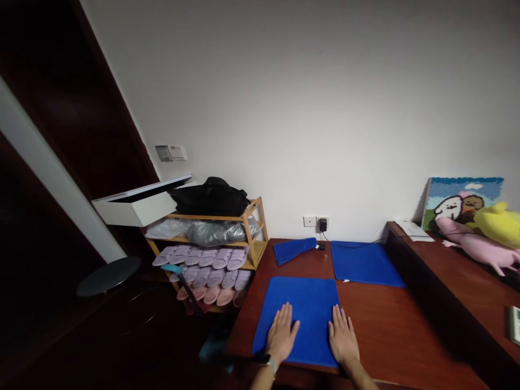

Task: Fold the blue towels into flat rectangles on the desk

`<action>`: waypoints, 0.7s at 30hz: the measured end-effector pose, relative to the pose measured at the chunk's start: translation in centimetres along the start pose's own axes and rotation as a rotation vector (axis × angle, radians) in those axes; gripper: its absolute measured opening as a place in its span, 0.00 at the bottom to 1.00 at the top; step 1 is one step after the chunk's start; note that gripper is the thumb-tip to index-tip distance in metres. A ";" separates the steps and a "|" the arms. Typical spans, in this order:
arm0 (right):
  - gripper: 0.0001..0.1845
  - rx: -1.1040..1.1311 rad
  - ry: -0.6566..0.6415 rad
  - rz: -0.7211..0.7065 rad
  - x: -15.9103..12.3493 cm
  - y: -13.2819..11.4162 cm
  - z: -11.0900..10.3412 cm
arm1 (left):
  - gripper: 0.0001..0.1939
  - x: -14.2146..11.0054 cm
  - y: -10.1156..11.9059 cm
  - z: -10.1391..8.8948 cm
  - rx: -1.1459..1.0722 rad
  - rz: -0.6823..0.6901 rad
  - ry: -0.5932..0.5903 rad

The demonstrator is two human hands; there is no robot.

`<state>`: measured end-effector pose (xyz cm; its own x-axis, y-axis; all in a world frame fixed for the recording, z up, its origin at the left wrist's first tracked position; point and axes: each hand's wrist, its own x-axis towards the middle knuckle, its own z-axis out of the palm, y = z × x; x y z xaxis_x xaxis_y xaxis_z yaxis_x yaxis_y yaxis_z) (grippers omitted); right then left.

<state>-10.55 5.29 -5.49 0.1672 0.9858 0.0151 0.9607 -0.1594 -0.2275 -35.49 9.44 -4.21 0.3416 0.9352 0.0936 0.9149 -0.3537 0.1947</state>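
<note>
A blue cloth [311,303] lies spread out near the front edge of the brown wooden table. My left hand [282,333] rests flat on its left part, fingers stretched out and pointing away from me. On the cloth's right edge lies my right hand [343,333], also flat, the fingers reaching partly onto the table. Neither hand grips anything. Behind, a narrow folded blue cloth [294,250] sits at the back left, and another blue cloth [363,262] is laid flat at the back right against the wall.
A black plug adapter [322,223] in the wall socket trails a cable over the back right cloth. On the left stands a wooden shoe rack [254,233] with slippers, a black bag [211,197] and a white box [138,211]. Plush toys [479,246] lie on the raised ledge at right.
</note>
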 end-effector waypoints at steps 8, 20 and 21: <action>0.36 -0.003 -0.073 0.042 -1.8 -0.7 -2.1 | 0.35 -3.4 -7.5 -2.7 0.100 -0.141 0.030; 0.34 0.015 0.018 -0.083 -6.1 0.1 -0.2 | 0.33 -2.1 11.7 0.3 -0.106 0.315 -0.028; 0.33 0.018 0.019 -0.090 -6.1 0.1 -0.2 | 0.33 -1.9 12.6 0.8 -0.108 0.299 -0.036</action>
<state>-11.46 -0.71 -5.38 0.0845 0.9949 0.0551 0.9680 -0.0689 -0.2414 -24.42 3.18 -2.69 0.6011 0.7889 0.1278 0.7453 -0.6111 0.2665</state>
